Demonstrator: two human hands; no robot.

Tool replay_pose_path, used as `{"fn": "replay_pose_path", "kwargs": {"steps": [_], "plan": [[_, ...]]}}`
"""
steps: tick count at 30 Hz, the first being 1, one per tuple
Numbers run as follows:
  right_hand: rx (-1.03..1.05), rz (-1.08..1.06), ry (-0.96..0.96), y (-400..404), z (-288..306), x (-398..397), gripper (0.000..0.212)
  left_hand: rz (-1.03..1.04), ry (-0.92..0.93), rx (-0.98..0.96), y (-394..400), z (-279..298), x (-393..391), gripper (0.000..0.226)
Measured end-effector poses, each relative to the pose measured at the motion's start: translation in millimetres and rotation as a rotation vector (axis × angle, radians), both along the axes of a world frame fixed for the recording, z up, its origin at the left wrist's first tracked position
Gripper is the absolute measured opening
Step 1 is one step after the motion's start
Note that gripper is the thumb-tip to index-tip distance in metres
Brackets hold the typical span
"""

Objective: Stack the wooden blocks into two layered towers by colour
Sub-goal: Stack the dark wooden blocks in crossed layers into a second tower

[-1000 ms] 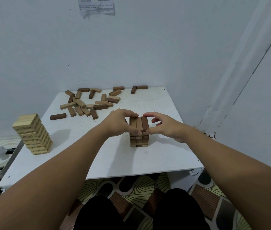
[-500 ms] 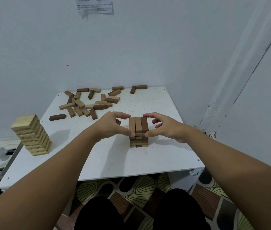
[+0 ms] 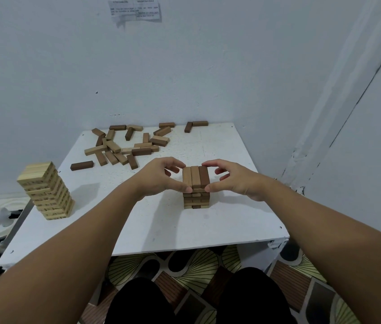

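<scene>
While both hands close on its top layer, the brown tower (image 3: 196, 187) stands near the middle of the white table (image 3: 156, 230). Left hand (image 3: 159, 177) and right hand (image 3: 231, 177) pinch that layer's ends between thumb and fingers. Beyond the tower lie loose brown blocks (image 3: 124, 146); well left stands the pale tower (image 3: 45, 191).

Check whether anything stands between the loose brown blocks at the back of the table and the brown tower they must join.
Nothing visible does. Bare white table separates the loose brown blocks from the brown tower; only the left hand and right hand flank its top layer.
</scene>
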State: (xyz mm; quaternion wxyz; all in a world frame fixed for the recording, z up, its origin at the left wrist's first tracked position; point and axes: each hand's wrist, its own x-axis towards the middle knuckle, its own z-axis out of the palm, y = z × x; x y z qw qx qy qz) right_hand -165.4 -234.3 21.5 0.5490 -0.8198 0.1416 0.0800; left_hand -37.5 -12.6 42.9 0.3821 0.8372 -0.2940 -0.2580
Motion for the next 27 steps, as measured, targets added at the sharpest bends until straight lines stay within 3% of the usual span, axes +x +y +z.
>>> {"fn": "replay_pose_path", "kwargs": {"steps": [8, 16, 27], "plan": [[-0.008, 0.016, 0.018, -2.1, 1.6, 1.8, 0.076, -0.035, 0.058, 0.045, -1.9, 5.5, 0.3, 0.090], [-0.011, 0.017, 0.020, -2.9, 1.8, 2.4, 0.070, -0.068, 0.053, 0.039, -12.2, 6.3, 2.7, 0.071], [-0.010, 0.018, 0.018, -0.8, 3.9, 1.0, 0.070, -0.069, 0.070, 0.022, -13.4, 5.3, 1.2, 0.065]]}}
